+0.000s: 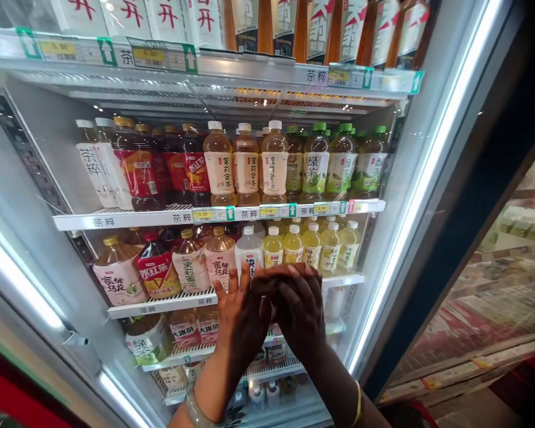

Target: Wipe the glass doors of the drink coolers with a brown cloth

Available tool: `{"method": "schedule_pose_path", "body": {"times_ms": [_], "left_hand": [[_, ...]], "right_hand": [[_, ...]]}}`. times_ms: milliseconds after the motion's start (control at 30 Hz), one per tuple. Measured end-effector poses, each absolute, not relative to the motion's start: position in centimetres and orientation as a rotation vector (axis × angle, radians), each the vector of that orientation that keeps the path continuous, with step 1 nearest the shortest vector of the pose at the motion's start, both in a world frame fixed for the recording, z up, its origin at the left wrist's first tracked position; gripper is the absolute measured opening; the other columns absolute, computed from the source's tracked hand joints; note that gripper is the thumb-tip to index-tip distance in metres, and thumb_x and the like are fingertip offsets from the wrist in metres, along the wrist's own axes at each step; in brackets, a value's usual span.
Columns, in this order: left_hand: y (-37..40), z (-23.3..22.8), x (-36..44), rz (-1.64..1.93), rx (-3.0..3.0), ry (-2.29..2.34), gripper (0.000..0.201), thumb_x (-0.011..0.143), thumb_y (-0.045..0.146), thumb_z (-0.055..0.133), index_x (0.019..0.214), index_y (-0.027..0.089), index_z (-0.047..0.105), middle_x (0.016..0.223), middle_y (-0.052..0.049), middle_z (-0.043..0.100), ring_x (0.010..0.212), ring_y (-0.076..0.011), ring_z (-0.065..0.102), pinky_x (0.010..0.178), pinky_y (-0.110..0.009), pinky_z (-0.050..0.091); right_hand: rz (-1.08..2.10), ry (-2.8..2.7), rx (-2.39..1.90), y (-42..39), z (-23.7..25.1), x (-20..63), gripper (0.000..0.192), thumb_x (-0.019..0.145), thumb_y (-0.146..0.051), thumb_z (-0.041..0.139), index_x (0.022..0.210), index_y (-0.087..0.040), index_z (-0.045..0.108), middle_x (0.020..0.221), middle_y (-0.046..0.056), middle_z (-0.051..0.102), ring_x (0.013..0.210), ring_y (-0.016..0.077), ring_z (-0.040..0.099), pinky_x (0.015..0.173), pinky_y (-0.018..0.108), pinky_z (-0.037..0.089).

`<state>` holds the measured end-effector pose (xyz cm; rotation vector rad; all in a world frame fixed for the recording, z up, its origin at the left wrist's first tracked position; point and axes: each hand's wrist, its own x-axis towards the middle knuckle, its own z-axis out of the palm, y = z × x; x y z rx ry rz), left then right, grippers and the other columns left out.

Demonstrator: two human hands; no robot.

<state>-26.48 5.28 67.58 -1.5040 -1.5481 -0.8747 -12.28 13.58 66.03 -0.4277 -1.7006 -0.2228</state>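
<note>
My left hand (237, 324) is raised in front of an open drinks cooler, palm toward me, fingers up and apart, rings on two fingers. My right hand (296, 306) lies across it, its fingers folded over the left fingers. Neither hand holds anything. Just behind the fingertips stands a clear bottle with a white cap (248, 249) on the third shelf (160, 305), next to a row of yellow drink bottles (311, 245). A bracelet sits on each wrist.
The shelf above carries red-label tea bottles (142, 169), peach-coloured tea bottles (245, 163) and green-cap bottles (334, 160). Lower shelves hold more bottles (185, 328). The open glass door (472, 238) stands at the right; a lit door frame (22, 279) runs down the left.
</note>
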Motion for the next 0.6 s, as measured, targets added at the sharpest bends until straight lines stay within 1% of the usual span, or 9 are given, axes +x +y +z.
{"method": "schedule_pose_path", "body": {"times_ms": [67, 133, 233, 333, 400, 433, 533, 600], "left_hand": [[4.7, 67.6, -27.6, -0.87, -1.49, -1.576, 0.089, 0.096, 0.018, 0.061, 0.169, 0.024, 0.01, 0.173, -0.016, 0.019, 0.163, -0.0346, 0.002, 0.129, -0.068, -0.002], [4.1, 67.6, -28.5, -0.861, -1.479, -1.592, 0.09, 0.096, 0.02, 0.062, 0.169, 0.024, 0.009, 0.174, -0.016, 0.016, 0.163, -0.0353, 0.001, 0.129, -0.069, -0.003], [3.4, 67.8, -29.1, -0.837, -1.46, -1.62, 0.088, 0.097, 0.02, 0.06, 0.169, 0.023, 0.009, 0.175, -0.014, 0.014, 0.163, -0.0338, -0.002, 0.129, -0.067, -0.006], [2.8, 68.0, -29.4, -0.82, -1.446, -1.633, 0.087, 0.098, 0.02, 0.059, 0.169, 0.02, 0.009, 0.175, -0.014, 0.008, 0.164, -0.0315, -0.004, 0.131, -0.064, -0.008], [2.5, 68.1, -29.8, -0.836, -1.445, -1.596, 0.087, 0.098, 0.018, 0.059, 0.169, 0.021, 0.008, 0.176, -0.013, 0.005, 0.164, -0.0304, -0.004, 0.132, -0.063, -0.008], [2.3, 68.1, -30.0, -0.853, -1.447, -1.574, 0.087, 0.098, 0.017, 0.058, 0.169, 0.023, 0.008, 0.176, -0.011, 0.003, 0.164, -0.0297, -0.003, 0.132, -0.061, -0.008], [1.7, 68.1, -31.0, -0.882, -1.467, -1.554, 0.084, 0.099, 0.017, 0.056, 0.169, 0.025, 0.01, 0.177, -0.008, 0.002, 0.164, -0.0294, -0.004, 0.133, -0.058, -0.011], [1.3, 68.2, -31.6, -0.868, -1.468, -1.593, 0.083, 0.1, 0.019, 0.056, 0.169, 0.022, 0.011, 0.177, -0.009, 0.003, 0.164, -0.0302, -0.005, 0.133, -0.057, -0.012]], "right_hand": [[-0.204, -1.73, -0.444, 13.3, 63.6, -11.6, 0.04, 0.091, -0.017, 0.07, 0.129, -0.027, 0.062, 0.149, 0.009, 0.059, 0.152, 0.0337, 0.043, 0.121, 0.064, 0.044], [-0.178, -1.719, -0.512, 13.9, 62.8, -10.4, 0.039, 0.093, -0.019, 0.069, 0.13, -0.027, 0.062, 0.152, 0.011, 0.056, 0.152, 0.0355, 0.043, 0.121, 0.068, 0.041], [-0.129, -1.612, -0.574, 14.7, 65.5, -10.3, 0.045, 0.095, -0.025, 0.066, 0.139, -0.028, 0.056, 0.158, 0.013, 0.05, 0.152, 0.0375, 0.042, 0.12, 0.076, 0.036], [-0.121, -1.515, -0.545, 13.7, 69.2, -13.1, 0.052, 0.095, -0.026, 0.065, 0.145, -0.026, 0.051, 0.16, 0.015, 0.047, 0.156, 0.0383, 0.036, 0.122, 0.077, 0.03], [-0.162, -1.588, -0.504, 12.1, 70.0, -15.4, 0.052, 0.095, -0.025, 0.065, 0.145, -0.027, 0.051, 0.16, 0.013, 0.048, 0.158, 0.0377, 0.032, 0.124, 0.075, 0.03], [-0.189, -1.653, -0.475, 11.4, 69.7, -16.3, 0.05, 0.096, -0.024, 0.065, 0.144, -0.028, 0.053, 0.159, 0.011, 0.05, 0.158, 0.0367, 0.032, 0.125, 0.073, 0.031], [-0.241, -1.778, -0.393, 10.2, 66.6, -17.2, 0.044, 0.095, -0.022, 0.067, 0.138, -0.03, 0.059, 0.151, 0.008, 0.058, 0.155, 0.0327, 0.039, 0.124, 0.064, 0.041], [-0.202, -1.759, -0.416, 10.6, 64.6, -16.4, 0.04, 0.096, -0.021, 0.066, 0.135, -0.03, 0.06, 0.151, 0.008, 0.058, 0.154, 0.0322, 0.04, 0.123, 0.063, 0.042]]}}
